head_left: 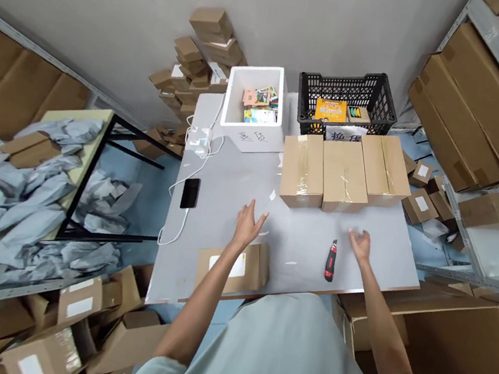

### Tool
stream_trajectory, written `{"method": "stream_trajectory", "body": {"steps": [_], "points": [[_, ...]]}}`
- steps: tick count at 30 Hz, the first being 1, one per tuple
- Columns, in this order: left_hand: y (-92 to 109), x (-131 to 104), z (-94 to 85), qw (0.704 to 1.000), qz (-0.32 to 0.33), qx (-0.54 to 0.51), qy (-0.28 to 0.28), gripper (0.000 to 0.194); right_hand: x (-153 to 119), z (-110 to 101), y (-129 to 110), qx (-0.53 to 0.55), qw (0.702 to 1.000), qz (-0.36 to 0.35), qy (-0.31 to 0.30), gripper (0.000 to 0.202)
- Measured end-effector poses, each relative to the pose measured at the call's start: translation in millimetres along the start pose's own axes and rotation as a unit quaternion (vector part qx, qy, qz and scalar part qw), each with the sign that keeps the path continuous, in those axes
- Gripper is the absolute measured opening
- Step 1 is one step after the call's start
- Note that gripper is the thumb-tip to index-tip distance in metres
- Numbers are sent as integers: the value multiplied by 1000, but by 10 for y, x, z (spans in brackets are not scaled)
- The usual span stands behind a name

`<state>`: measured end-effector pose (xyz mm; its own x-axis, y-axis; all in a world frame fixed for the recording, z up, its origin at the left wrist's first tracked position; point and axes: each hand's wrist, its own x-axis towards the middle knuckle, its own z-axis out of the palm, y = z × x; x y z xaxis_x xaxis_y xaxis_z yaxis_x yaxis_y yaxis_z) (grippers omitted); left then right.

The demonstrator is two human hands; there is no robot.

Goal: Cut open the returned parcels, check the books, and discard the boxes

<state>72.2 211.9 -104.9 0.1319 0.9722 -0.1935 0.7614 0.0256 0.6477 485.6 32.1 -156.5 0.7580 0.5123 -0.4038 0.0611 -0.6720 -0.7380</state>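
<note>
My left hand (pixel 247 228) is held over the table with thumb and fingers apart and nothing in it. Partly under that forearm, near the front edge, lies a cardboard box (pixel 256 267) with a white label. On the right, my right hand (pixel 360 245) is empty, its fingers partly curled and thumb side apart. A red and black utility knife (pixel 331 262) rests on the table between my hands, closer to the right one. Beyond them stand three taped cardboard boxes (pixel 346 174) in a row, touching neither hand.
A white foam box (pixel 253 134) with small packs and a black plastic crate (pixel 351 80) stand at the back. A phone (pixel 190 193) charges at left. Grey mailing bags (pixel 34 197) cover a side table. A large open carton (pixel 447 345) sits at lower right; shelves flank both sides.
</note>
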Motion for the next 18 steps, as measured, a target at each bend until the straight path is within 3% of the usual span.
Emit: {"method": "stream_trajectory", "body": {"steps": [4, 7, 12, 18], "points": [[-696, -600, -467, 998, -34, 58, 11, 100, -734, 276, 406, -75, 996, 20, -33, 61], [-1090, -954, -770, 997, -65, 38, -1, 107, -959, 391, 484, -113, 993, 18, -36, 53], [-1542, -1340, -1020, 998, -57, 5, -26, 114, -1072, 721, 289, -128, 991, -5, -39, 38], [-1892, -1550, -1044, 993, 8, -75, -88, 114, -1430, 1177, -129, -67, 992, -45, -96, 38]]}}
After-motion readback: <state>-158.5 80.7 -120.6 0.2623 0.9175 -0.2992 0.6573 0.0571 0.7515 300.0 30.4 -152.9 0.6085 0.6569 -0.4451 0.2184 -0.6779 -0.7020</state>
